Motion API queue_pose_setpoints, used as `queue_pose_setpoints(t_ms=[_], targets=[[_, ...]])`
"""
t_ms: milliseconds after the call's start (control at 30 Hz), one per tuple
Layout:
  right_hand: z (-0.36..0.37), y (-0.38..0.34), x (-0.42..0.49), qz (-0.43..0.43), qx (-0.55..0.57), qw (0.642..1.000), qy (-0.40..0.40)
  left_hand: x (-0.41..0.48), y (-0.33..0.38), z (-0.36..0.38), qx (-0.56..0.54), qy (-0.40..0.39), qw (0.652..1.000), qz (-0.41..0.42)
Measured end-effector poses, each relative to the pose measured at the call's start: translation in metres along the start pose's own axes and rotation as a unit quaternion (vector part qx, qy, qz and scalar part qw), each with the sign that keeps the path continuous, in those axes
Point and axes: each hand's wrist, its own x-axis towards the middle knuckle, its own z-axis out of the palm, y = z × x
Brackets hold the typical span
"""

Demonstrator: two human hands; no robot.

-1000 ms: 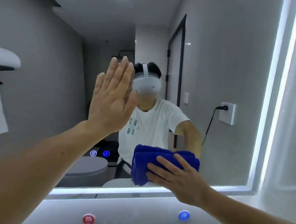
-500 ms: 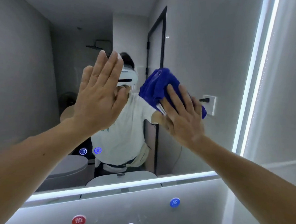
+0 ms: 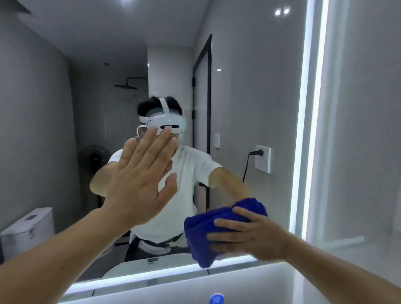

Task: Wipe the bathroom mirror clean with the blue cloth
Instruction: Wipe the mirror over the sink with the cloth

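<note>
Head view: cloth pressing low on the mirror

The right hand [image 3: 248, 235] is pressing the bunched blue cloth [image 3: 199, 235] against the mirror [image 3: 249, 91] with fairly straight fingers, just above its lit bottom edge. The left hand [image 3: 141, 185] is lying flat against the glass higher up, fingers straight.

Single head-worn view, facing the mirror [image 3: 250, 102] close up (slightly downward)
</note>
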Motion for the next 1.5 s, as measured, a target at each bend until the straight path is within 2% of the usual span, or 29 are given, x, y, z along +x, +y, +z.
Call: queue_pose_setpoints(t_ms=[100, 167, 233, 300, 367, 400, 533, 600, 667, 733, 933, 1167, 1333, 1500], targets=[[-0.022, 0.091, 0.013, 0.157, 0.026, 0.985, 0.061, 0.025, 0.005, -0.009, -0.007, 0.022, 0.999, -0.023], [-0.04, 0.145, 0.034, 0.286, 0.043, 0.952, 0.103, 0.042, 0.011, -0.015, -0.019, 0.047, 0.998, -0.043], [-0.054, 0.172, 0.056, 0.392, 0.068, 0.907, 0.134, 0.054, 0.016, -0.018, -0.032, 0.069, 0.995, -0.058], [-0.052, 0.167, 0.07, 0.438, 0.065, 0.879, 0.174, 0.061, 0.018, -0.019, -0.032, 0.085, 0.994, -0.057], [-0.037, 0.134, 0.068, 0.44, 0.063, 0.877, 0.182, 0.062, 0.017, -0.019, -0.024, 0.089, 0.994, -0.05], [-0.027, 0.108, 0.062, 0.422, 0.061, 0.889, 0.168, 0.062, 0.016, -0.02, -0.02, 0.089, 0.995, -0.048], [0.004, 0.014, 0.026, 0.259, 0.031, 0.965, 0.036, 0.061, 0.013, -0.026, -0.012, 0.081, 0.995, -0.051], [0.006, 0.015, 0.014, 0.187, 0.017, 0.982, 0.023, 0.062, 0.013, -0.028, -0.003, 0.076, 0.996, -0.038], [-0.001, 0.041, 0.012, 0.157, 0.024, 0.987, 0.028, 0.066, 0.013, -0.03, 0.002, 0.07, 0.997, -0.03], [-0.015, 0.074, 0.016, 0.171, 0.038, 0.984, 0.045, 0.074, 0.012, -0.032, -0.003, 0.066, 0.997, -0.033], [-0.053, 0.201, 0.047, 0.321, 0.046, 0.94, 0.107, 0.104, 0.01, -0.033, 0.015, 0.059, 0.998, -0.029], [-0.079, 0.301, 0.067, 0.346, 0.044, 0.93, 0.115, 0.158, 0.007, -0.039, 0.03, 0.132, 0.991, -0.003], [-0.095, 0.376, 0.072, 0.383, 0.063, 0.916, 0.1, 0.208, -0.015, -0.031, 0.099, 0.196, 0.975, 0.027], [-0.104, 0.427, 0.073, 0.418, 0.081, 0.9, 0.094, 0.239, -0.022, -0.039, 0.142, 0.204, 0.968, 0.021]])
